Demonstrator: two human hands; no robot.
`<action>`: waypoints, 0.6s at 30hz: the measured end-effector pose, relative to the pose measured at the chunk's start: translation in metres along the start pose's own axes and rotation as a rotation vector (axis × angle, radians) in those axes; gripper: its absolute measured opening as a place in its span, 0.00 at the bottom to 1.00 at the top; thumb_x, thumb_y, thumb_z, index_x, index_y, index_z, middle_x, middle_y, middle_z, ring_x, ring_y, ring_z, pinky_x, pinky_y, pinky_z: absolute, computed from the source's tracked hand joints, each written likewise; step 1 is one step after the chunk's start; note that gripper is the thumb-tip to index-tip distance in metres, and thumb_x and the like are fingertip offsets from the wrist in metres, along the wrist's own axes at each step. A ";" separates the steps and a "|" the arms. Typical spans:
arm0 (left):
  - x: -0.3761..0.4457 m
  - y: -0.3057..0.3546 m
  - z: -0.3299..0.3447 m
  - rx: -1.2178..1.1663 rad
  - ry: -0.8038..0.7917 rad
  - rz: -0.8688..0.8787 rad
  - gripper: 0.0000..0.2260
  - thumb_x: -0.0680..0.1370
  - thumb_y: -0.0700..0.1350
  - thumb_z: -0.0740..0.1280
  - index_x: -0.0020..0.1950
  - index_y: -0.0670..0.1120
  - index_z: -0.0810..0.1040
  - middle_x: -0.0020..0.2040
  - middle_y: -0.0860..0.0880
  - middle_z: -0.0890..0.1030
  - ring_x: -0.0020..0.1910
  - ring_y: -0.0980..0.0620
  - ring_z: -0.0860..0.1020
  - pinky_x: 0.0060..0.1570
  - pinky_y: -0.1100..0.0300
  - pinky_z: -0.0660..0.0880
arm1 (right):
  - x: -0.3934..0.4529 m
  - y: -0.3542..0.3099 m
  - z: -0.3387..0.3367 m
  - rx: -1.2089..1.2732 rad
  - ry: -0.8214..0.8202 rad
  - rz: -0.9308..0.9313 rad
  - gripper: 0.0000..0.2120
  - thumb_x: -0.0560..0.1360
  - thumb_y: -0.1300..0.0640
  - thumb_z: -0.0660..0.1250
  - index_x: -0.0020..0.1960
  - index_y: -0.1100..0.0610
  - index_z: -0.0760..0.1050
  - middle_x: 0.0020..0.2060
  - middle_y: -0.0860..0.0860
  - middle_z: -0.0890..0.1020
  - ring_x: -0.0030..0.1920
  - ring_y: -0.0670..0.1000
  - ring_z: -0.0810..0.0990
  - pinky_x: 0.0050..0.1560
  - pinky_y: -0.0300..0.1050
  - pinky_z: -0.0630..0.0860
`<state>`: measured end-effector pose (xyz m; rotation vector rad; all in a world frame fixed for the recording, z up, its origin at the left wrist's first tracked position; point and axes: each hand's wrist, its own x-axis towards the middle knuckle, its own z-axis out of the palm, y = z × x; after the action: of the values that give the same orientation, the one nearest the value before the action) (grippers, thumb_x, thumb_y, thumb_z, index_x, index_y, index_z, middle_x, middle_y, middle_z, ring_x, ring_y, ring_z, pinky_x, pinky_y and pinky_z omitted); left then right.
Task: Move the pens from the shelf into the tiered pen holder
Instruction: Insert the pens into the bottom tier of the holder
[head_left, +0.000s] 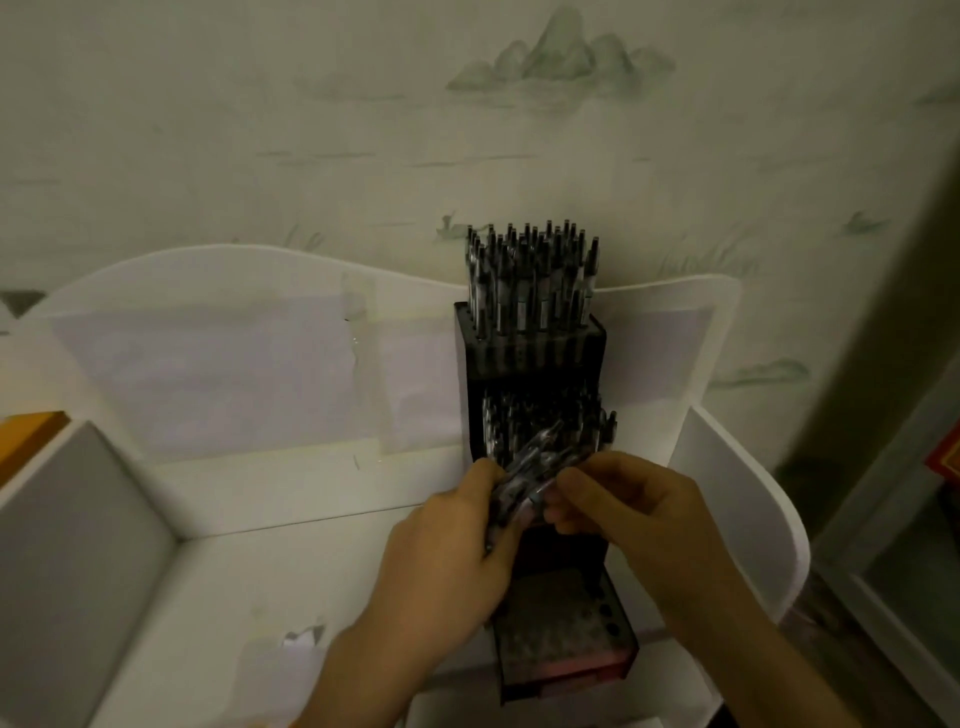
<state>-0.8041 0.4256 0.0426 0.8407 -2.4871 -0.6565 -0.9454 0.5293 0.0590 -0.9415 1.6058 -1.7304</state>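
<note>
Pens (524, 475) sat bunched in the left hand (447, 561), above the tiered pen holder (535, 358) on the shelf (332, 545); the right hand (639, 514) pinched one. Loose bundle likely could spill; crowded tiers might block insertion.

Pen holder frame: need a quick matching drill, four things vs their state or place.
Things:
1. top tier
2. bottom tier
3. left hand
4. paper sheet

States:
A. taped to the white back panel
B. grips a bundle of pens
C. packed with upright pens
D. holes showing, no pens in them

Pairs: 1-C, 2-D, 3-B, 4-A
</note>
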 end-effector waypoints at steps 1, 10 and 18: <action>-0.001 0.000 0.000 0.006 0.001 -0.002 0.07 0.79 0.56 0.61 0.53 0.58 0.65 0.38 0.55 0.76 0.35 0.53 0.76 0.30 0.59 0.68 | 0.000 0.001 0.003 0.046 0.014 0.025 0.14 0.67 0.53 0.71 0.48 0.62 0.82 0.39 0.57 0.86 0.42 0.56 0.85 0.46 0.47 0.82; -0.013 -0.009 0.008 0.052 0.003 -0.020 0.08 0.79 0.57 0.61 0.55 0.60 0.64 0.38 0.57 0.74 0.36 0.55 0.73 0.32 0.61 0.68 | -0.011 0.007 0.014 0.209 0.131 0.120 0.04 0.70 0.63 0.71 0.43 0.64 0.81 0.36 0.60 0.85 0.37 0.57 0.85 0.36 0.40 0.82; -0.021 -0.028 0.010 -0.020 0.030 -0.081 0.06 0.79 0.59 0.61 0.54 0.61 0.67 0.35 0.57 0.75 0.34 0.56 0.74 0.30 0.67 0.64 | -0.010 -0.011 -0.003 0.228 0.358 0.077 0.05 0.74 0.65 0.67 0.41 0.64 0.80 0.35 0.59 0.85 0.36 0.57 0.85 0.39 0.44 0.83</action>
<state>-0.7819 0.4225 0.0146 0.9411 -2.4266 -0.6905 -0.9419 0.5404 0.0687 -0.4743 1.5880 -2.0596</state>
